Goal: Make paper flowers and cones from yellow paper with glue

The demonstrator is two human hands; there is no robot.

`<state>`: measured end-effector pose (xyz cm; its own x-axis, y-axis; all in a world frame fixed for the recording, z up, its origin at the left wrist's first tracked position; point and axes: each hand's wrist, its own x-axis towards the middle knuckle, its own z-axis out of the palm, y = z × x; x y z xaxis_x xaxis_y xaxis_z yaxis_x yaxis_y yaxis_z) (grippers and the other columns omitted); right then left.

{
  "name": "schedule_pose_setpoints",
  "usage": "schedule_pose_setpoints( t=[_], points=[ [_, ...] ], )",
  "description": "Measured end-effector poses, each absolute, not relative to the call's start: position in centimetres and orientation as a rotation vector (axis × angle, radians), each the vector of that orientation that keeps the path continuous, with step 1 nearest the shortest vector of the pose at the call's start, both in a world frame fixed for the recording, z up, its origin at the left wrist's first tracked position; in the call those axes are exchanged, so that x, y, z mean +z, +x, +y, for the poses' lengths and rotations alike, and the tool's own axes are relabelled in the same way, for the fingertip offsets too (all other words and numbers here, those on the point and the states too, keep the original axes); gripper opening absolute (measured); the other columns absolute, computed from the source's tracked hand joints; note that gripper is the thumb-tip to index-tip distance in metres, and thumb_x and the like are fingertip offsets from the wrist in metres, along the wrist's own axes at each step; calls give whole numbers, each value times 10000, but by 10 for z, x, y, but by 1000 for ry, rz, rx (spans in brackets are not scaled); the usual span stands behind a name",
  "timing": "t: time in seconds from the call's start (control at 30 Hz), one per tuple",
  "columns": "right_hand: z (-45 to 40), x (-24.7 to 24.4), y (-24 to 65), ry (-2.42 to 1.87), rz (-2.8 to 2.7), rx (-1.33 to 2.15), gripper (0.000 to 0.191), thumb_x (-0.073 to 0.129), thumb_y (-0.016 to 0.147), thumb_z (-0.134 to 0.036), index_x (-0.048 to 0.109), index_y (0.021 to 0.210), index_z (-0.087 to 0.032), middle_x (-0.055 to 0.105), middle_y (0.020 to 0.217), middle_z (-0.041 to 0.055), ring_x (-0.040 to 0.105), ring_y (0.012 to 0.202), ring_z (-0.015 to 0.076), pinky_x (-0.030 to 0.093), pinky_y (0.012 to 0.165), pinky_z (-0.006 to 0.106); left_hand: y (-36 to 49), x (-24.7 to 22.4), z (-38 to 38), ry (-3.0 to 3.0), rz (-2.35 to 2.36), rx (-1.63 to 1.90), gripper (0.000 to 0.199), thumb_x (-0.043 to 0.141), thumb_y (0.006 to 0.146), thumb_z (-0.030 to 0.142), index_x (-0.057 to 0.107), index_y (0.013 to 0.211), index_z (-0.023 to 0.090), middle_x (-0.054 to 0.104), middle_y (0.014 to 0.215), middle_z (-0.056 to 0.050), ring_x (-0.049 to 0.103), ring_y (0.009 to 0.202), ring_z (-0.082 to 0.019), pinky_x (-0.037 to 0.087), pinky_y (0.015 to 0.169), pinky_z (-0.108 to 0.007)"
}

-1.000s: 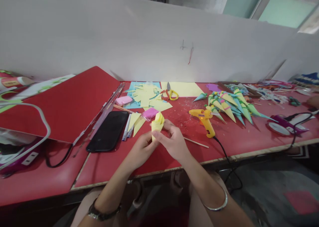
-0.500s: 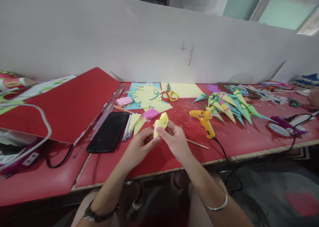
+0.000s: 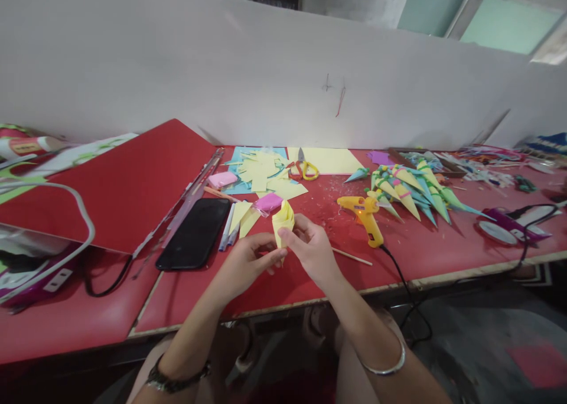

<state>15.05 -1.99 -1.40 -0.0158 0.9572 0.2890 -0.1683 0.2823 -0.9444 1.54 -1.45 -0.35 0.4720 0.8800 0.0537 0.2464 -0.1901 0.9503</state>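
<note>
A small yellow paper cone (image 3: 283, 220) with a folded or crumpled top stands upright between my hands, its point downward. My right hand (image 3: 312, 247) is closed on it, thumb across the front and fingers behind. Lower down, my left hand (image 3: 250, 262) pinches near the cone's narrow tip with thumb and curled fingers; the exact contact is partly hidden. Just behind the cone lies a pink packet (image 3: 267, 203), beside flat yellow paper pieces (image 3: 248, 222). A thin wooden stick (image 3: 352, 256) rests to the right of my right hand.
A yellow glue gun (image 3: 365, 215) with a black cord lies at right, before piled paper cones (image 3: 410, 191). Scissors (image 3: 305, 168) and yellow paper scraps (image 3: 261, 170) lie behind. At left are a black phone (image 3: 194, 235), pens (image 3: 227, 227) and a red board (image 3: 146, 185).
The cone has turned more upright between my hands, showing more of its side and tip. My left thumb and fingers have slid slightly lower and opened a little.
</note>
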Motion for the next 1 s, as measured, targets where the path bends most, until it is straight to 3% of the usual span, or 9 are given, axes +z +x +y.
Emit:
schedule_pose_setpoints(
  t=[0.5, 0.77, 0.87, 0.93, 1.0],
  points=[
    [-19, -12, 151, -888, -1148, 1178, 171, 607, 704, -345, 597, 734, -176, 594, 734, 12, 549, 733, 149, 439, 704, 269, 10, -4, -13, 1695, 973, 664, 214, 589, 716, 316, 639, 574, 164, 608, 475, -1, 542, 448, -114, 412, 480, -206],
    [-19, -15, 150, -894, -1225, 1153, 183, 596, 713, -326, 557, 619, -174, 557, 678, -3, 519, 662, 132, 433, 687, 267, 11, -7, -12, 1729, 1004, 675, 211, 569, 734, 302, 630, 604, 148, 601, 515, 3, 539, 502, -119, 422, 508, -210],
    [-20, -13, 151, -898, -1256, 1092, 152, 585, 728, -319, 591, 695, -170, 578, 725, 11, 546, 696, 147, 441, 695, 270, 10, -6, -12, 1787, 1062, 812, 185, 595, 715, 306, 646, 806, 153, 651, 729, -20, 564, 621, -132, 451, 580, -226],
    [-21, -12, 150, -926, -1309, 1004, 143, 578, 738, -304, 615, 771, -171, 600, 756, 21, 562, 718, 158, 442, 693, 267, 9, -6, -12, 1797, 1099, 953, 344, 612, 703, 312, 593, 1021, 182, 628, 947, -39, 559, 683, -126, 461, 617, -232],
    [-23, -11, 150, -985, -1395, 878, 146, 576, 747, -298, 627, 797, -171, 607, 743, 18, 553, 685, 152, 429, 649, 252, 8, -7, -12, 1765, 1095, 1051, 444, 603, 713, 321, 526, 1135, 207, 583, 1042, -49, 539, 682, -111, 467, 624, -232]
  ],
)
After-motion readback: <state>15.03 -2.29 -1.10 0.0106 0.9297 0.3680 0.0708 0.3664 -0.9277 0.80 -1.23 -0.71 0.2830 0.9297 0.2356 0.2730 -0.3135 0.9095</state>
